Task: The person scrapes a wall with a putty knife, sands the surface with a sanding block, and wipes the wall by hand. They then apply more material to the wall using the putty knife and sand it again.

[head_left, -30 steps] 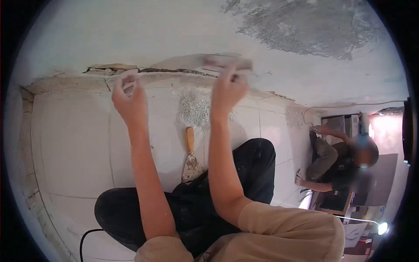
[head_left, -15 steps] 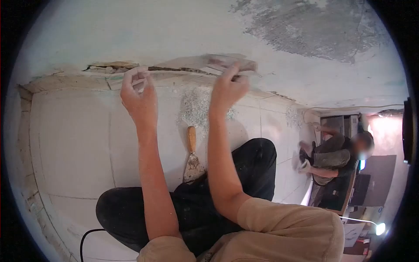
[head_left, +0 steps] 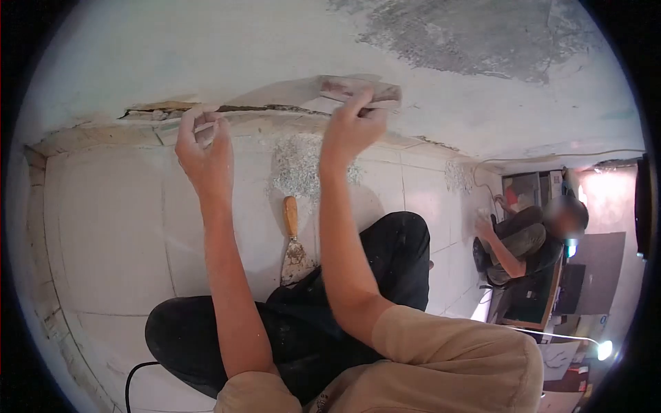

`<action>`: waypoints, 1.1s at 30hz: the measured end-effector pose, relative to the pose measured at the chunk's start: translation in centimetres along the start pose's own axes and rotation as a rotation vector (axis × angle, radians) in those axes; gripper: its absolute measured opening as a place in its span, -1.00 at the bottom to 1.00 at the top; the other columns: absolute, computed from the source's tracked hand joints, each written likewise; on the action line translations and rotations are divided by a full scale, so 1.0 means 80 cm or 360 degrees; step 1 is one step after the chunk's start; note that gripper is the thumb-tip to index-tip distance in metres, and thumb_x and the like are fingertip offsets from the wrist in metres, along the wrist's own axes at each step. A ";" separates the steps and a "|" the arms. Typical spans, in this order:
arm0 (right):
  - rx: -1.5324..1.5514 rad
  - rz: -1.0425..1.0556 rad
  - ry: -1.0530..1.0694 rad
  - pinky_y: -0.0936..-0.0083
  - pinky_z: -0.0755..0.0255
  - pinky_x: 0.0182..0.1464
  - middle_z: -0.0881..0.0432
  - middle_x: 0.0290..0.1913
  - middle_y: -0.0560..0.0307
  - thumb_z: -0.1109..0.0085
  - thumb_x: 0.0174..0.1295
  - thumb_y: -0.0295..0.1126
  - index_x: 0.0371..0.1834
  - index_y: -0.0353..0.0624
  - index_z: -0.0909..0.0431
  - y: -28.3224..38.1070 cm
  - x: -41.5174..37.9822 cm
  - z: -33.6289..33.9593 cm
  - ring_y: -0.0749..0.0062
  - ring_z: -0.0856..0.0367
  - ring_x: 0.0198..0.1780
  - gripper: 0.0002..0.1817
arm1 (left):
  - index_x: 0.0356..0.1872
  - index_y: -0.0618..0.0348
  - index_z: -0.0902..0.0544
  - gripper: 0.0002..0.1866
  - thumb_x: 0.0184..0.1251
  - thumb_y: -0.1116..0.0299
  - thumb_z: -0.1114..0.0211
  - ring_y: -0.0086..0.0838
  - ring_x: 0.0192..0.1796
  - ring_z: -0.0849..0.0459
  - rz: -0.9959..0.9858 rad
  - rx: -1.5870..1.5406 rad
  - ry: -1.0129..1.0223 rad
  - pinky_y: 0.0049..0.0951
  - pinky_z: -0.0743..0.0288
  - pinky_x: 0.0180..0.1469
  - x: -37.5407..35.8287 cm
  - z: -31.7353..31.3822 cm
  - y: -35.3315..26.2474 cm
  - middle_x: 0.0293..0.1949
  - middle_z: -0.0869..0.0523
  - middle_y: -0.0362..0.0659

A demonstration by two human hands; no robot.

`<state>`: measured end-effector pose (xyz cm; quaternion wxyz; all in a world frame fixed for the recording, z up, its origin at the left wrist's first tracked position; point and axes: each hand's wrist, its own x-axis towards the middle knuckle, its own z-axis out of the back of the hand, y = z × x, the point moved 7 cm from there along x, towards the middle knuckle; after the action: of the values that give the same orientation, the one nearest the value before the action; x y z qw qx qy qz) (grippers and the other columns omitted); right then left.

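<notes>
My right hand [head_left: 353, 134] grips a flat, dusty rectangular block [head_left: 337, 88] with reddish patches, held against the pale wall [head_left: 227, 48] just above the skirting tiles. My left hand [head_left: 206, 148] is at the long crack [head_left: 244, 108] along the top of the skirting [head_left: 265, 125]. Its fingers are curled toward the thumb, and I cannot make out what is between them. A putty knife [head_left: 292, 237] with a wooden handle and a dirty blade lies on the floor between my forearms, its blade near my dark trousers.
Pale crumbs [head_left: 295, 164] are heaped on the tiled floor [head_left: 110, 227] below the skirting. Rough grey plaster [head_left: 475, 38] covers part of the wall. At right another person [head_left: 516, 244] crouches near a cable [head_left: 544, 160], with a lit lamp [head_left: 604, 350] behind.
The block in my right hand has shifted slightly upward on the wall. My left hand stays by the crack. The whole view has drifted a little left, and the other person's arms have moved.
</notes>
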<state>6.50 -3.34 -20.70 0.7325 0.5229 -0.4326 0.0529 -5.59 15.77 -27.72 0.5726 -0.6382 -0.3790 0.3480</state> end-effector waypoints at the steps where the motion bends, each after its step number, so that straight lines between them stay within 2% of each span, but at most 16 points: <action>1: 0.0010 -0.0324 0.0249 0.46 -0.11 -0.65 -0.39 -0.73 0.10 0.03 0.22 -0.36 -0.75 -0.41 -0.31 -0.009 -0.017 -0.009 0.50 -0.27 -0.69 -0.58 | -0.27 0.19 -0.56 -0.83 0.07 0.54 -0.13 -0.50 -0.21 -0.52 0.0000 -0.0006 0.0005 -0.51 -0.44 -0.13 0.002 -0.001 0.002 -0.30 -0.57 -0.16; 3: -0.0551 -0.0053 0.0500 0.26 -0.29 -0.44 -0.48 -0.62 -0.20 -0.01 0.18 -0.33 -0.65 -0.42 -0.40 0.009 -0.082 -0.037 -0.05 -0.44 -0.53 -0.64 | -0.26 0.24 -0.55 -0.84 0.10 0.55 -0.14 -0.50 -0.21 -0.53 -0.0079 0.0000 -0.0002 -0.53 -0.46 -0.17 0.006 0.000 0.004 -0.29 -0.58 -0.14; 4: -0.0237 0.0060 0.0759 0.22 -0.28 -0.53 -0.44 -0.69 -0.23 -0.05 0.14 -0.32 -0.63 -0.41 -0.41 0.018 -0.122 -0.060 -0.08 -0.43 -0.62 -0.67 | -0.26 0.24 -0.55 -0.84 0.10 0.55 -0.14 -0.50 -0.21 -0.53 -0.0065 0.0004 0.0030 -0.53 -0.46 -0.17 0.005 -0.001 0.007 -0.29 -0.58 -0.14; 6: 0.0104 -0.0111 0.0995 0.23 -0.27 -0.59 -0.42 -0.73 -0.21 -0.06 0.14 -0.34 -0.60 -0.39 -0.42 0.029 -0.165 -0.078 -0.06 -0.41 -0.68 -0.70 | -0.25 0.28 -0.55 -0.85 0.13 0.52 -0.16 -0.51 -0.22 -0.55 -0.0149 -0.0017 -0.0039 -0.57 -0.48 -0.20 0.006 0.006 0.001 -0.29 -0.58 -0.13; 7: 0.0103 -0.0120 0.0976 0.23 -0.27 -0.59 -0.42 -0.73 -0.21 -0.06 0.14 -0.34 -0.60 -0.39 -0.42 0.029 -0.159 -0.076 -0.06 -0.41 -0.68 -0.70 | -0.24 0.30 -0.55 -0.84 0.15 0.48 -0.17 -0.52 -0.24 -0.56 -0.0046 -0.0044 -0.0037 -0.59 -0.48 -0.22 0.008 0.012 0.006 -0.29 -0.57 -0.14; 10: -0.0194 -0.0266 0.0820 0.29 -0.27 -0.60 -0.44 -0.72 -0.14 -0.06 0.17 -0.36 -0.55 -0.40 -0.42 0.009 -0.106 -0.032 0.10 -0.44 -0.69 -0.72 | -0.24 0.28 -0.55 -0.83 0.15 0.47 -0.18 -0.52 -0.25 -0.55 -0.0011 0.0004 -0.0153 -0.60 -0.49 -0.22 0.009 0.024 0.002 -0.30 -0.57 -0.14; 13: 0.0015 -0.0301 0.0473 0.33 -0.23 -0.59 -0.44 -0.72 -0.11 0.00 0.22 -0.35 -0.56 -0.42 -0.40 -0.003 -0.036 0.014 0.21 -0.43 -0.68 -0.68 | -0.26 0.26 -0.57 -0.84 0.14 0.45 -0.18 -0.55 -0.24 -0.51 0.0013 -0.0036 -0.0095 -0.58 -0.44 -0.22 0.010 0.013 0.009 -0.32 -0.57 -0.17; 17: -0.0094 -0.0262 0.0293 0.30 -0.26 -0.50 -0.48 -0.62 -0.19 0.05 0.25 -0.34 -0.54 -0.43 -0.41 0.010 -0.033 -0.016 0.06 -0.45 -0.59 -0.67 | -0.27 0.24 -0.58 -0.85 0.14 0.43 -0.18 -0.56 -0.24 -0.50 -0.0024 0.0067 -0.0096 -0.57 -0.39 -0.22 0.005 0.011 0.006 -0.32 -0.57 -0.19; 19: -0.0137 -0.0402 0.0480 0.24 -0.27 -0.49 -0.47 -0.63 -0.21 0.01 0.21 -0.33 -0.55 -0.42 -0.41 -0.001 -0.067 -0.032 -0.04 -0.43 -0.59 -0.68 | -0.26 0.24 -0.58 -0.84 0.14 0.44 -0.18 -0.56 -0.25 -0.50 -0.0049 0.0085 -0.0127 -0.57 -0.39 -0.22 0.014 0.017 0.015 -0.32 -0.57 -0.19; 21: -0.0256 -0.0076 0.0871 0.20 -0.26 -0.49 -0.44 -0.65 -0.21 -0.05 0.16 -0.31 -0.59 -0.39 -0.40 0.008 -0.112 -0.055 -0.08 -0.41 -0.59 -0.68 | -0.25 0.23 -0.58 -0.84 0.15 0.44 -0.18 -0.56 -0.25 -0.50 -0.0054 0.0107 -0.0127 -0.57 -0.40 -0.22 0.011 0.015 0.017 -0.32 -0.57 -0.19; 24: -0.0098 -0.0186 0.0931 0.15 -0.20 -0.52 -0.39 -0.71 -0.26 -0.09 0.16 -0.25 -0.74 -0.37 -0.35 -0.004 -0.123 -0.054 -0.10 -0.36 -0.63 -0.57 | -0.24 0.22 -0.58 -0.84 0.14 0.45 -0.18 -0.56 -0.25 -0.50 -0.0034 0.0002 -0.0055 -0.56 -0.40 -0.23 0.008 0.011 0.009 -0.32 -0.57 -0.20; 25: -0.0186 -0.0052 0.0683 0.20 -0.20 -0.53 -0.37 -0.73 -0.19 -0.10 0.16 -0.25 -0.75 -0.36 -0.34 0.001 -0.098 -0.039 -0.02 -0.34 -0.65 -0.56 | -0.25 0.21 -0.58 -0.84 0.14 0.45 -0.18 -0.56 -0.25 -0.50 0.0007 -0.0028 -0.0095 -0.57 -0.41 -0.23 0.009 0.016 0.011 -0.33 -0.57 -0.21; 27: -0.0360 -0.0119 0.0563 0.31 -0.20 -0.56 -0.37 -0.76 -0.08 -0.06 0.19 -0.25 -0.74 -0.37 -0.34 -0.006 -0.046 0.000 0.21 -0.33 -0.68 -0.56 | -0.25 0.21 -0.58 -0.85 0.14 0.45 -0.18 -0.57 -0.25 -0.50 0.0045 -0.0047 -0.0159 -0.57 -0.41 -0.23 0.010 0.025 0.014 -0.33 -0.57 -0.22; 29: -0.0024 -0.0523 0.0499 0.39 -0.18 -0.56 -0.39 -0.74 -0.01 -0.01 0.23 -0.26 -0.71 -0.40 -0.35 -0.029 -0.005 0.022 0.42 -0.30 -0.66 -0.56 | -0.26 0.19 -0.58 -0.85 0.13 0.46 -0.19 -0.55 -0.24 -0.51 -0.0011 0.0013 -0.0153 -0.56 -0.40 -0.19 0.010 0.018 0.014 -0.34 -0.57 -0.22; 32: -0.0135 -0.0210 0.0257 0.33 -0.19 -0.55 -0.40 -0.69 -0.07 0.01 0.24 -0.33 -0.63 -0.42 -0.37 -0.017 0.002 0.010 0.25 -0.31 -0.65 -0.63 | -0.28 0.18 -0.58 -0.86 0.11 0.47 -0.19 -0.53 -0.24 -0.51 -0.0014 0.0143 -0.0051 -0.53 -0.39 -0.15 0.004 0.000 0.013 -0.34 -0.57 -0.22; 33: -0.0216 -0.0288 0.0184 0.32 -0.21 -0.55 -0.41 -0.70 -0.13 0.01 0.24 -0.32 -0.61 -0.47 -0.38 -0.014 -0.016 0.001 0.21 -0.39 -0.63 -0.61 | -0.30 0.17 -0.58 -0.87 0.10 0.47 -0.17 -0.52 -0.24 -0.52 0.0005 0.0106 -0.0044 -0.51 -0.37 -0.13 0.003 -0.001 0.013 -0.35 -0.58 -0.21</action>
<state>6.30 -3.41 -22.37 0.7918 0.5051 -0.3432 -0.0128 -5.29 15.86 -28.73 0.5877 -0.6145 -0.3741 0.3702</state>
